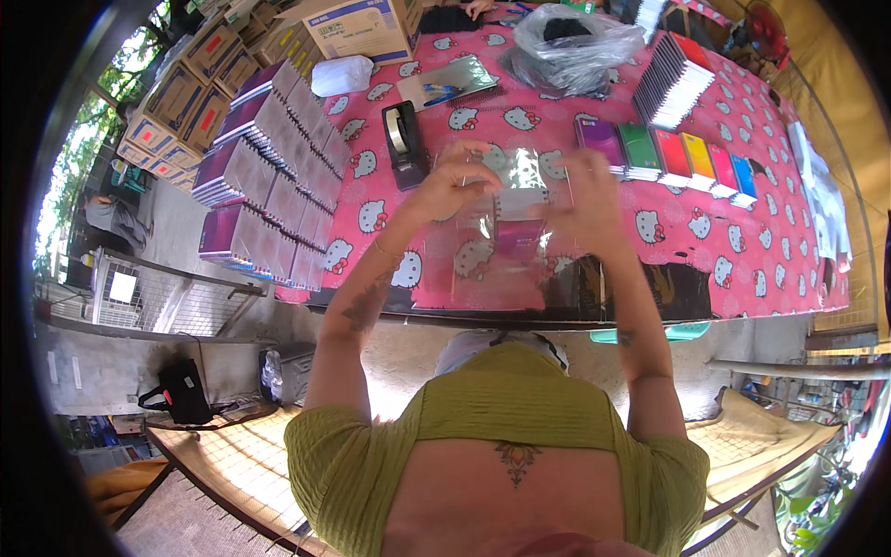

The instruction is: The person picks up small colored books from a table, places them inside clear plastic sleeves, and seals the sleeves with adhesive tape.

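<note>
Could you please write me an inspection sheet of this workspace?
Surface: pink cartoon-patterned table cover.
Job's things: purple notebook and clear plastic near the front middle; whether the notebook is inside is unclear.
Clutter: tape dispenser, plastic bag, notebook stacks at left, row of coloured notebooks at right.
Hands: left hand and right hand at the plastic; right blurred, grip unclear.
Cables: nothing seen on the tabletop.
Surroundings: cardboard boxes at left, red fan at upper right, another person's hand at the far edge.
</note>
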The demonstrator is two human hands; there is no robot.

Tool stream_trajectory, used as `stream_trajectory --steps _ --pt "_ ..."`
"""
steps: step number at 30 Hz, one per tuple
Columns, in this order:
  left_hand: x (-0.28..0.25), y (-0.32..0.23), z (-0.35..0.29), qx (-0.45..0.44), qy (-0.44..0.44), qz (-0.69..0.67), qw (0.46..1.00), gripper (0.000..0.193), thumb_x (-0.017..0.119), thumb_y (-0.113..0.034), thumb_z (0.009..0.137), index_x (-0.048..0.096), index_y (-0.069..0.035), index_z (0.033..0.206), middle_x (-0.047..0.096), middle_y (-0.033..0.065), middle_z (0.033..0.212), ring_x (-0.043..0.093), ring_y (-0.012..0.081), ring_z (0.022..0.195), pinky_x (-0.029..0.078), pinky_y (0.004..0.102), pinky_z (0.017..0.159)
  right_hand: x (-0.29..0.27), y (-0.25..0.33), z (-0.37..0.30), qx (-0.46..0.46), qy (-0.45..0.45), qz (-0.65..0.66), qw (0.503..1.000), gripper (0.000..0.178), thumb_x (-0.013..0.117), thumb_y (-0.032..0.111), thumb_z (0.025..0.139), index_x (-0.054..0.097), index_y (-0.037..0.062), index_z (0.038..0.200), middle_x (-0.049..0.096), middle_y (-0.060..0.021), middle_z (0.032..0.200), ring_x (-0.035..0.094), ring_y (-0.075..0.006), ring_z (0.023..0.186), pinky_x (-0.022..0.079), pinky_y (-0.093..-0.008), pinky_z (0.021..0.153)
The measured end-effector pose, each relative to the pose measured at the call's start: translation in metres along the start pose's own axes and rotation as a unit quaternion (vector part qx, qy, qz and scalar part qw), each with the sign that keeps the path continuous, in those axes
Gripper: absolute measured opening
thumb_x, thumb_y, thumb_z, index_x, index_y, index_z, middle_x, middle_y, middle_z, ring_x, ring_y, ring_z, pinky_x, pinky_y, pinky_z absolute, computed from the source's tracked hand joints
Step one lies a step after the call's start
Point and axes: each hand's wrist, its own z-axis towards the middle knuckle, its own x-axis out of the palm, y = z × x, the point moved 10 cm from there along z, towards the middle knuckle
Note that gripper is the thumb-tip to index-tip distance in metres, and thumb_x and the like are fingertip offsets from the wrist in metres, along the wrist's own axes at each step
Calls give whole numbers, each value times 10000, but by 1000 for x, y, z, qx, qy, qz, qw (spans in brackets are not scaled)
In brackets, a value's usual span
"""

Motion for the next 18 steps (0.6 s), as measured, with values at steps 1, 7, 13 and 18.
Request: stream_trajectory --steps 1,7,13,18 --pt "-2 -5 6 7 -17 1 1000 113 736 -123 844 772 -162 944 486 80 1352 379 262 1343 325 417 1088 11 -29 -13 24 29 79 996 576 839 372 685 610 120 1149 606 -86 1111 588 -275 1065 409 -436 922" --pt "49 -24 39 62 11 94 994 77 758 -155 823 775 -172 896 368 98 1513 347 320 1369 218 512 1131 83 -36 -60 -144 127 170 966 586 871 243 656 664 152 1196 490 -165 1385 455 -338 1307 355 -476 1082" --pt "67 11 34 9 -62 103 993 527 756 -262 821 604 -177 1318 368 244 1467 206 482 1412 228 590 1118 94 -38 -57 -51 133 300 943 392 816 158 727 722 120 1105 218 -199 1590 349 -403 1400 323 -487 1131" --pt "71 45 31 -148 -97 -203 963 666 752 -226 851 459 -53 1424 440 235 1404 414 341 1334 397 439 1049 79 -51 -36 26 6 309 951 323 736 121 844 660 32 1146 420 -194 1429 492 -342 1261 417 -399 1031"
